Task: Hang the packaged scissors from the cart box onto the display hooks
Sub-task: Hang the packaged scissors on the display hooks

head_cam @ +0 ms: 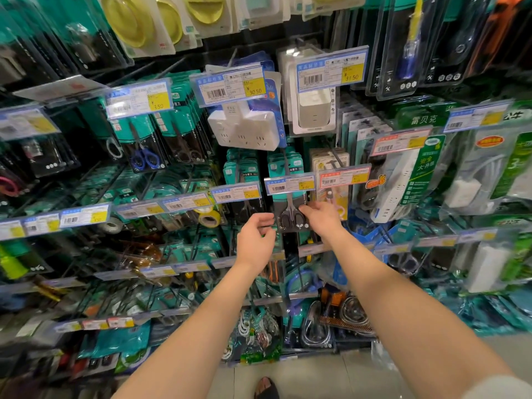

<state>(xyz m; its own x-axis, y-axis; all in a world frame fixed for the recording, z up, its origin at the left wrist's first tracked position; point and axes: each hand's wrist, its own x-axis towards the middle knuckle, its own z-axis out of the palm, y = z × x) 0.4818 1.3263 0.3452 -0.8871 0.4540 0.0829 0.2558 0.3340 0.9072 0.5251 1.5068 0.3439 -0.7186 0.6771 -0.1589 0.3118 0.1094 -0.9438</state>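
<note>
While both hands steady the clear-fronted pack of black-handled scissors (292,218) beneath the blue-edged price tag (289,184), the left hand (254,240) pinches its left edge and the right hand (321,216) grips the right edge. Its hook is hidden behind that tag, so seating is probably unfinished: slide the pack back level.

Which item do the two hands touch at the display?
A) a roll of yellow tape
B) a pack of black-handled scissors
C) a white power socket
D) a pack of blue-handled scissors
B: the left hand and the right hand are at opposite side edges of the pack of black-handled scissors, just below a blue price tag.
</note>
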